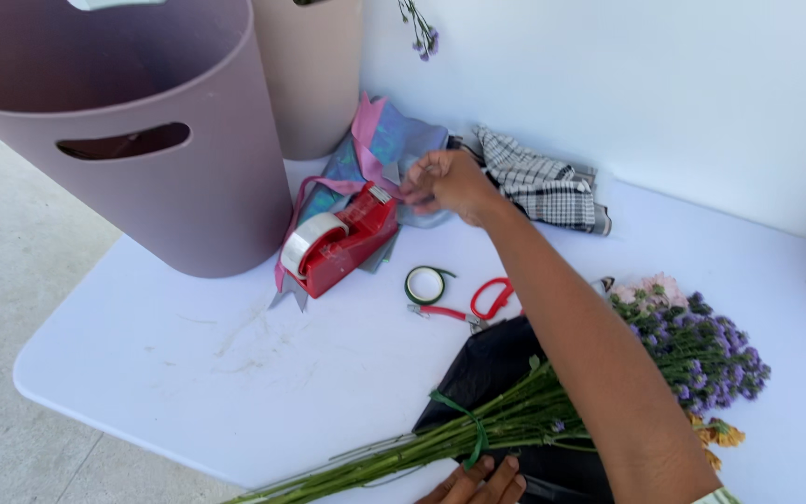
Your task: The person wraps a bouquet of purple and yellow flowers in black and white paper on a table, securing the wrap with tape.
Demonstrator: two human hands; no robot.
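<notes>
2 hands are at work over the white surface (188,364): the right hand (445,182) reaches far forward to the red tape dispenser (342,245), its fingers (419,179) pinched together on what looks like the free end of clear tape at the cutter, though the strip itself is too thin to make out. The left hand (479,483) shows only partly at the bottom edge, fingers lying flat and close together on the stems of the flower bunch (515,425); whether it grips them I cannot tell. That dispenser stands near the back of the surface, just in front of the mauve bucket (142,149), sitting on pink ribbon (366,140) and shiny wrapping sheets (394,140). It looks heavy-based and stiff, so I judge it should stay put against a light pull; the tape will be thin, sticky and quick to curl onto itself, best held by the very tip and drawn straight across the blade. The bunch lies on black paper (487,373), tied with a green band (466,422); its stems seem firm but the purple and pink heads soft and easily bruised, so the tied point is the place to hold. 1 roll of green tape (425,285), red scissors (478,303) and a checked cloth (538,187) lie between.
</notes>
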